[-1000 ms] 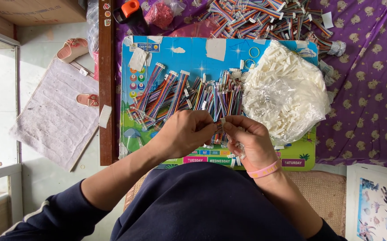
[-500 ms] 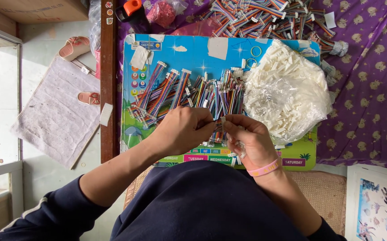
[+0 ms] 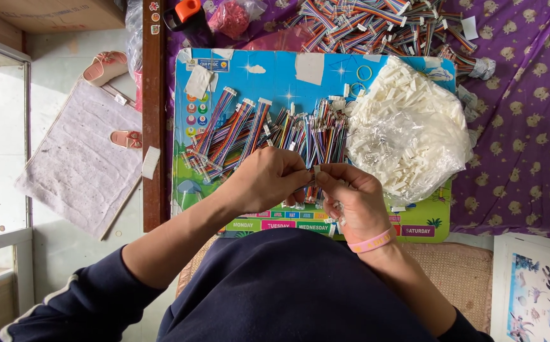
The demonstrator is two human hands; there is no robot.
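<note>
Fingertips pinched together over a small white connector [image 3: 316,170] on the end of a multicoloured ribbon cable [image 3: 308,190], left hand [image 3: 267,180] and right hand [image 3: 354,199] closed on it from either side, seemingly to steady so small a part. Held low over the blue board [image 3: 268,79], just in front of the row of finished cables [image 3: 262,133], with the clear bag of white connectors [image 3: 408,130] within easy reach of the right. Forearms angled inward, wrists bent, pink wristband [image 3: 370,242] on the right.
</note>
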